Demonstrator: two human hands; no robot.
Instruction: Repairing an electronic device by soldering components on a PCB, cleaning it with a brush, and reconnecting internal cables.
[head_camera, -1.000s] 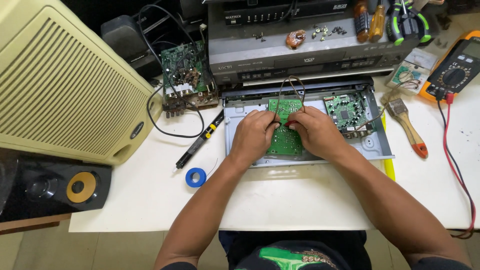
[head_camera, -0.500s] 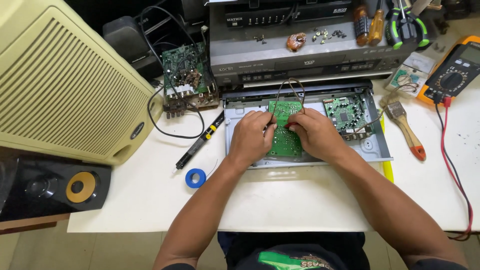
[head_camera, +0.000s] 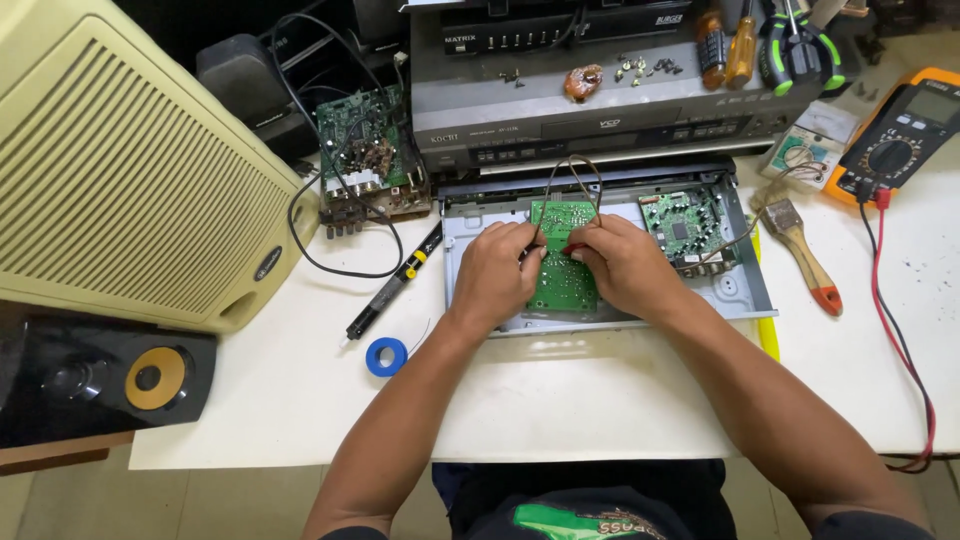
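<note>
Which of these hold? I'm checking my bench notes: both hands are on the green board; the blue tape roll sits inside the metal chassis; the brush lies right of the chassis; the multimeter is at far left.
1. Both hands, left hand and right hand, are on the green board: true.
2. Blue tape roll inside the metal chassis: false, it lies on the white table.
3. Brush right of the chassis: true.
4. Multimeter far left: false, far right.

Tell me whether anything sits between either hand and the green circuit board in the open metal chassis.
Nothing visible does. The left hand and right hand both rest directly on the green rectangular circuit board inside the open grey metal chassis. Thin looped brown wires rise behind the board, not in between.
</note>
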